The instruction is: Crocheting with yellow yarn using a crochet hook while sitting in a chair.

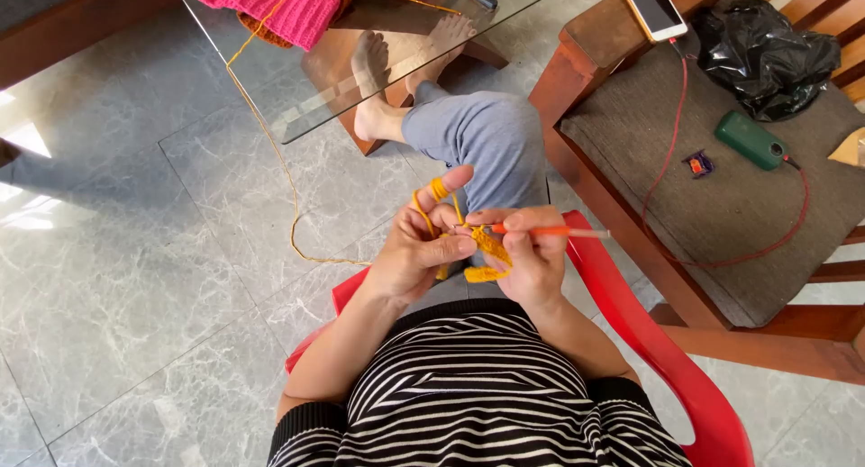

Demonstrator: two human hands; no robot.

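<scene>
From the head camera, the small yellow crochet piece (487, 249) sits between both hands above the lap. The left hand (422, 251) pinches it, yellow yarn (270, 138) looped over its forefinger; the right hand's (532, 260) grip is clenched on an orange crochet hook (550, 232). Yarn trails across the grey marble floor (135, 251) up onto a glass-topped bench (360, 62) carrying pink knitting (270, 3).

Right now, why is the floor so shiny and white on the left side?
In the head view, bright light bounces off the polished floor as white glare at the left edge; the glass tabletop reflects too, while the hands stay sharp and evenly lit.
</scene>
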